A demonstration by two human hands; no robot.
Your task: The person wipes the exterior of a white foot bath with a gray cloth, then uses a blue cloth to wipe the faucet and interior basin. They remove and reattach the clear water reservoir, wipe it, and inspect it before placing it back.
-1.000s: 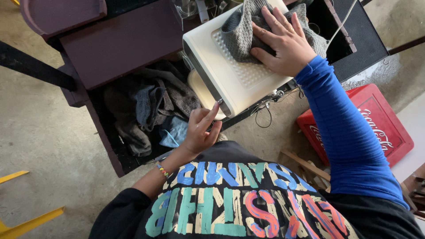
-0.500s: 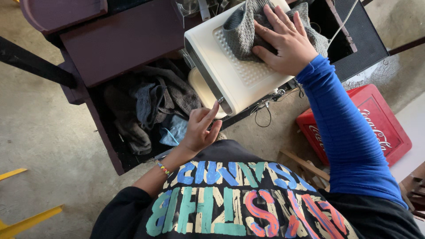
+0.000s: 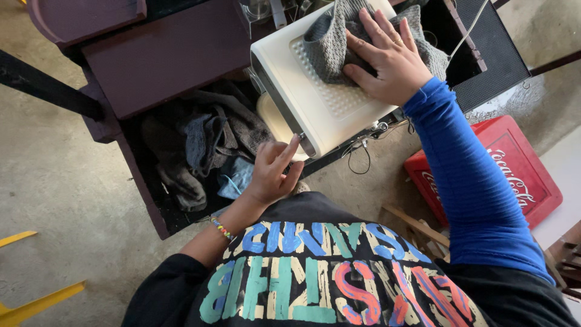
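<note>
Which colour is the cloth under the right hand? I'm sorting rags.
Grey knit cloth, pressed by the right hand; head view.

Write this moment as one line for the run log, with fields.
right hand: presses grey cloth on white appliance | left hand: fingertip at appliance corner | below: dark clothes in compartment

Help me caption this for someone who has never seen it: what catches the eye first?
The right hand presses a grey knitted cloth onto a white boxy appliance at top centre. Below it, the left hand touches the appliance's lower corner. A bright red crate sits at the right.
</note>
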